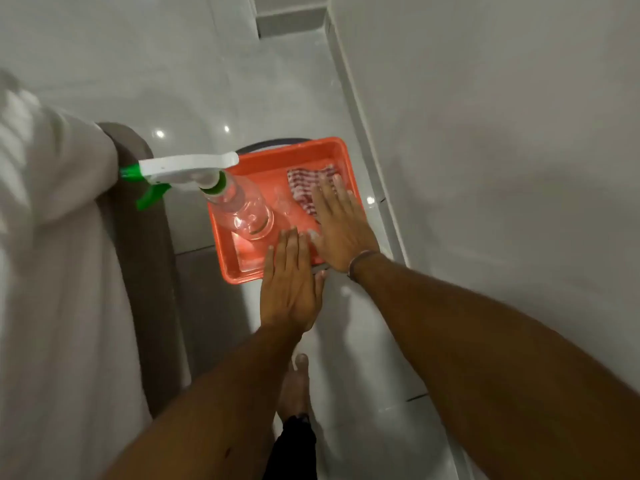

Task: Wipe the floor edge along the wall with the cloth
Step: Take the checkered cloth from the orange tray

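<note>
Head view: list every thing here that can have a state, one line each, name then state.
cloth: crumpled in the tub, partly under the right hand, not yet on the floor.
orange tub: on the floor beside the wall, holding shallow water.
spray bottle: upright in the tub, untouched, nozzle pointing left.
right hand: open, flat, fingers over the cloth.
left hand: open, flat, over the tub's near rim.

The floor tiles [304, 81] in the upper middle of the frame are glossy and smooth, with bright light spots on them. The orange tray [298, 150] looks like smooth plastic with a soft shine. The spray bottle [242, 206] has a clear plastic body and a white and green plastic head. The red and white checked cloth [308, 185] is woven fabric, matt. The white sheet [52, 237] at the left is matt cloth.
</note>
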`<state>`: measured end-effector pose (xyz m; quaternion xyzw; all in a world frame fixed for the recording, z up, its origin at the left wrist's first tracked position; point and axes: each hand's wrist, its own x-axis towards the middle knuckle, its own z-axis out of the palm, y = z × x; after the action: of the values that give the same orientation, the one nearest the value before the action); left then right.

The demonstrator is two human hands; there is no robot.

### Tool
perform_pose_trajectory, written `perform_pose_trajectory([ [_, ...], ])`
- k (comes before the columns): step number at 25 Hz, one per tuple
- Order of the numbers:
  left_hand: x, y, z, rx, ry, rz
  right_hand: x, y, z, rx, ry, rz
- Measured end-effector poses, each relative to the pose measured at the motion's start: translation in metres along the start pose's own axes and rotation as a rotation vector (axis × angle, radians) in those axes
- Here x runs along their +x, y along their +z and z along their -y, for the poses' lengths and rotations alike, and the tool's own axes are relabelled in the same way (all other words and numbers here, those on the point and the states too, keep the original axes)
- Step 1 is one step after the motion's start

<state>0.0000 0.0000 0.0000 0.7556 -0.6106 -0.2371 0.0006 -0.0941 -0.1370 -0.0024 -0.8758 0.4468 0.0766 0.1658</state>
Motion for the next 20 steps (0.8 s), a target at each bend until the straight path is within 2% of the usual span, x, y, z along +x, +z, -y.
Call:
perform_pose_trajectory([
  [2,0.013,0.017,0.010,0.000,0.016,-0.017,0.028,0.015,-0.006,0.009,0.011,-0.005],
  [5,0.020,0.034,0.013,0.007,0.044,-0.133,0.058,0.030,-0.016,-0.029,0.022,0.042],
  [12,0.022,0.042,0.005,-0.006,-0.018,-0.235,0.060,0.052,-0.016,0.002,0.077,0.108],
  [18,0.023,0.041,0.006,-0.008,-0.034,-0.163,0.036,0.026,-0.016,0.197,0.086,0.160],
  [20,0.022,0.035,0.004,0.009,-0.018,-0.143,0.017,0.006,-0.014,0.286,0.065,0.121],
])
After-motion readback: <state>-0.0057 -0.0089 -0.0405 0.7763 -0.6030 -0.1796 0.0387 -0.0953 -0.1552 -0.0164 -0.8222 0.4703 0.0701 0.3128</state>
